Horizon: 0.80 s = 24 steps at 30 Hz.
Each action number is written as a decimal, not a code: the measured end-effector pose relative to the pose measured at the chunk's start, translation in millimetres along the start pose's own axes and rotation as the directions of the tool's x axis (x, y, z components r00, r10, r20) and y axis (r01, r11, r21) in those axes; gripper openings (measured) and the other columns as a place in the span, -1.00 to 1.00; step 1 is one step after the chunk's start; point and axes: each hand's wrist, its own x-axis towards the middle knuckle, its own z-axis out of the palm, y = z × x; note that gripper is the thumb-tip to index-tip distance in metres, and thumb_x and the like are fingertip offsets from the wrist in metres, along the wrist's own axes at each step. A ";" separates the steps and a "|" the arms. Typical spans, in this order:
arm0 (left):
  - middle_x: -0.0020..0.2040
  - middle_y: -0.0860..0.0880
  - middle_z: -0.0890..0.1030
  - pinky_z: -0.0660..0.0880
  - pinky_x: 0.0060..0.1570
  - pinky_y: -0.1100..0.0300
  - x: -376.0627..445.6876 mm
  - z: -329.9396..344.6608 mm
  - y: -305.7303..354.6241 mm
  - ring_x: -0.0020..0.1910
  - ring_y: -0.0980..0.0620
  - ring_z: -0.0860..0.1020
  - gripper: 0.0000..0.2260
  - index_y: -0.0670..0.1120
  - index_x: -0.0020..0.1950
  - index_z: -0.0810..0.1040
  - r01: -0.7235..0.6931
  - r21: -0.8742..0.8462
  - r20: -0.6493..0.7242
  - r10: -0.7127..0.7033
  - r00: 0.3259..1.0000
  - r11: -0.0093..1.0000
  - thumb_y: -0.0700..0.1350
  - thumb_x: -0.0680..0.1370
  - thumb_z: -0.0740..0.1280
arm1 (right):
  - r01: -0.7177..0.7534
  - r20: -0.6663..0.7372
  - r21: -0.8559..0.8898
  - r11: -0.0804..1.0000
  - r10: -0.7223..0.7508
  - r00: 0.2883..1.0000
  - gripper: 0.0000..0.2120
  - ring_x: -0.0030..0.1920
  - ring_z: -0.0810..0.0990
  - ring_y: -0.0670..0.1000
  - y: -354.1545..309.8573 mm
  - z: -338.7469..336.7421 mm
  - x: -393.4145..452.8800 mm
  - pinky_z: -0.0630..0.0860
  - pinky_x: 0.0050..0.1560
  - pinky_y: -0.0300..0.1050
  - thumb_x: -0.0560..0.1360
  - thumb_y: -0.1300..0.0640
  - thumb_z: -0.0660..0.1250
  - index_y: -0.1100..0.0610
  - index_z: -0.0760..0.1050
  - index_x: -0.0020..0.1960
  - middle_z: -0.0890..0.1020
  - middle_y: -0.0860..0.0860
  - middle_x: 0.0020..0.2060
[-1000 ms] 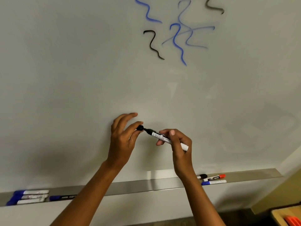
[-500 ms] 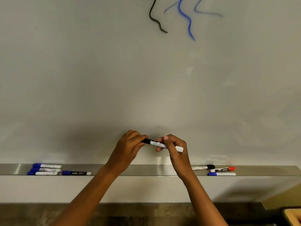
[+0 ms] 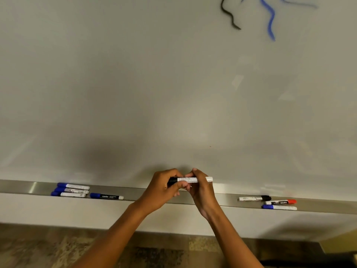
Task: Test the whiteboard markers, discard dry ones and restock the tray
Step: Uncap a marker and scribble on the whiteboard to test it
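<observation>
Both hands hold one black whiteboard marker [image 3: 190,179] level, just above the metal tray [image 3: 135,193]. My left hand [image 3: 164,188] is closed around its black cap end. My right hand [image 3: 201,190] grips the white barrel, whose white tail sticks out to the right. On the tray's left lie three blue-capped markers [image 3: 70,190] and another blue one [image 3: 106,196]. On its right lie a black-capped marker [image 3: 254,198], a red-capped one [image 3: 281,202] and a blue-capped one [image 3: 279,207].
The whiteboard [image 3: 135,84] fills the view, with a black squiggle [image 3: 229,15] and a blue squiggle [image 3: 269,22] at the top right. Below the tray run a white wall strip and a patterned floor [image 3: 58,250].
The cap held by my left hand has gone onto the marker's tip. Both hands have dropped with the marker to tray height, and the view has tilted downward.
</observation>
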 end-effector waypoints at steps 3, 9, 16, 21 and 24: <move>-0.28 0.07 0.63 0.57 -0.22 0.21 -6.3 -22.0 -10.1 -0.31 0.01 0.64 -0.93 -0.13 -0.05 0.56 -0.007 0.010 0.025 0.006 1.000 1.000 -0.13 0.58 0.37 | -0.016 0.020 0.021 1.000 0.016 1.000 -0.60 -0.25 0.54 0.07 12.4 21.7 3.5 0.53 -0.15 -0.09 0.65 0.16 0.13 0.17 0.60 -0.27 0.60 0.20 -0.30; -0.21 0.07 0.62 0.56 -0.20 0.17 -21.5 -68.6 -47.4 -0.20 0.03 0.62 -0.92 -0.11 -0.03 0.56 0.016 0.031 0.020 -0.016 1.000 0.999 -0.10 0.58 0.37 | -0.118 0.043 -0.042 0.992 0.119 0.992 -0.67 -0.22 0.58 0.00 44.0 62.2 16.6 0.51 -0.06 -0.06 0.66 0.13 0.17 0.17 0.60 -0.19 0.61 0.15 -0.25; -0.11 0.16 0.60 0.56 -0.03 0.13 -54.5 -135.3 -148.9 -0.07 0.13 0.57 -0.87 0.02 0.03 0.65 0.068 0.232 -0.096 -0.047 0.994 0.970 -0.11 0.49 0.47 | -0.201 -0.046 -0.358 0.912 0.198 0.979 -0.86 -0.21 0.56 0.00 122.5 82.4 36.1 0.52 -0.16 -0.19 0.50 0.06 0.47 0.13 0.65 -0.05 0.60 0.05 -0.28; -0.07 0.13 0.59 0.47 0.00 0.26 -80.9 -166.6 -209.2 -0.02 0.17 0.49 -0.84 -0.01 0.06 0.66 0.116 0.445 -0.148 -0.054 0.987 0.888 -0.16 0.49 0.46 | -0.104 -0.011 -0.712 0.694 0.137 0.990 -0.90 -0.15 0.56 -0.08 172.6 108.4 47.7 0.49 -0.15 -0.38 0.50 0.14 0.48 -0.03 0.66 -0.03 0.67 0.01 -0.10; -0.06 0.10 0.61 0.47 0.01 0.21 -87.9 -180.6 -236.8 -0.02 0.13 0.48 -0.83 -0.03 0.04 0.66 0.154 0.508 -0.178 -0.072 0.981 0.847 -0.20 0.47 0.47 | -0.047 0.020 -0.830 0.556 0.115 0.993 -0.85 -0.14 0.55 -0.13 192.5 128.0 56.2 0.45 -0.15 -0.46 0.52 0.18 0.45 -0.05 0.58 -0.02 0.63 -0.09 -0.08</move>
